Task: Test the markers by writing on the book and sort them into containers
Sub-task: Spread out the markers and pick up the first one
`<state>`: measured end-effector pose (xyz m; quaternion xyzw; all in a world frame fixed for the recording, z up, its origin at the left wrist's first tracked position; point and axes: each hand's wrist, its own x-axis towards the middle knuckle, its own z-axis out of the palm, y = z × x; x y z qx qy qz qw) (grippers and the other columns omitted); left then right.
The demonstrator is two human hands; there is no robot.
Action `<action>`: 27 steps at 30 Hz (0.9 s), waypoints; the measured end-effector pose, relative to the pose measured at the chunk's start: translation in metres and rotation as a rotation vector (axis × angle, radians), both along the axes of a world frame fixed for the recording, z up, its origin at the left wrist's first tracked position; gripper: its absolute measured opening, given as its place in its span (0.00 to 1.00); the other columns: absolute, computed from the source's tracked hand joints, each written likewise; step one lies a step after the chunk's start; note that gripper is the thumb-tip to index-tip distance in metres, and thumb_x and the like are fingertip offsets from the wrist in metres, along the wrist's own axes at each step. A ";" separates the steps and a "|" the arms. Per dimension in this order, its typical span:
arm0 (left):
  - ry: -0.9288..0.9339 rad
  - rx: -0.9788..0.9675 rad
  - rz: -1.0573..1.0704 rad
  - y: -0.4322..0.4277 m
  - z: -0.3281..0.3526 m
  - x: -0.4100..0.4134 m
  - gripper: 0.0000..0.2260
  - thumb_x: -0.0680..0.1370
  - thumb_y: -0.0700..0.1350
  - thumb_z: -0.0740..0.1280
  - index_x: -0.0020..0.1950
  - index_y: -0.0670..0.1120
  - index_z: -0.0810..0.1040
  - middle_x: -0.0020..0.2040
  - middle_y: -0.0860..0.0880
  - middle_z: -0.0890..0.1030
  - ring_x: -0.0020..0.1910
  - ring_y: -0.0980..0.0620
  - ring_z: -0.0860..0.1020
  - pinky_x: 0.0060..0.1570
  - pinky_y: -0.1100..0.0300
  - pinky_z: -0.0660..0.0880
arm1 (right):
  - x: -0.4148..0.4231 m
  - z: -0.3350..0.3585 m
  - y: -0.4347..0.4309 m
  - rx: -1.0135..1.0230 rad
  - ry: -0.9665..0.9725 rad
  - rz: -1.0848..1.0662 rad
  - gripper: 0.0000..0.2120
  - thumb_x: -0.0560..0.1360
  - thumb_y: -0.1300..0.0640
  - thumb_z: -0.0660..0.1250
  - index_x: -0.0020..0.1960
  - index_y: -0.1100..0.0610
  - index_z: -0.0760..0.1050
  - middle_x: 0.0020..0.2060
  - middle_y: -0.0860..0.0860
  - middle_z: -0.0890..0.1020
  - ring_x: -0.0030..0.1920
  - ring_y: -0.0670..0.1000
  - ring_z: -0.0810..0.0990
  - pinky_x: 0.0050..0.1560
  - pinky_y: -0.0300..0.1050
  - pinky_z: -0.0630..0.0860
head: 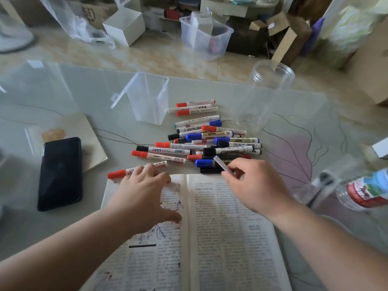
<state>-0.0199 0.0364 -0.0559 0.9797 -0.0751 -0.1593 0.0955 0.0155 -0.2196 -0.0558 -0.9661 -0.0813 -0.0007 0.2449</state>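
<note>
The right hand [252,183] pinches a white marker [220,163] just past the far edge of the open book [226,227]. The left hand [144,190] lies spread wide on the left page (which is scribbled with ink), its fingertips at a red-capped marker [116,173]. The pile of markers [210,141] sits beyond on the counter [94,97], with a clear square tub [149,97] far-left of it and a clear round jar [266,95] far-right. A phone [59,173] lies to the left.
</note>
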 end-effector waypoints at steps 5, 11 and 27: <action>0.002 -0.095 -0.008 -0.001 0.000 0.005 0.43 0.59 0.77 0.71 0.69 0.61 0.70 0.68 0.59 0.65 0.70 0.55 0.60 0.71 0.56 0.62 | -0.015 0.010 -0.003 0.015 0.110 0.036 0.08 0.77 0.47 0.71 0.42 0.50 0.81 0.30 0.44 0.80 0.32 0.45 0.77 0.33 0.44 0.73; -0.317 -0.309 -0.011 -0.010 0.016 0.008 0.22 0.72 0.71 0.61 0.54 0.57 0.79 0.52 0.62 0.72 0.55 0.58 0.72 0.55 0.64 0.69 | -0.025 0.015 -0.006 0.046 0.202 -0.017 0.10 0.77 0.47 0.67 0.40 0.50 0.76 0.30 0.48 0.79 0.30 0.46 0.74 0.32 0.47 0.71; -0.439 -0.134 0.375 0.009 0.039 0.169 0.13 0.82 0.51 0.65 0.55 0.42 0.79 0.55 0.42 0.79 0.54 0.41 0.79 0.49 0.53 0.74 | -0.025 0.017 0.007 -0.042 0.533 0.141 0.09 0.76 0.42 0.64 0.46 0.47 0.73 0.43 0.43 0.79 0.45 0.41 0.77 0.44 0.36 0.72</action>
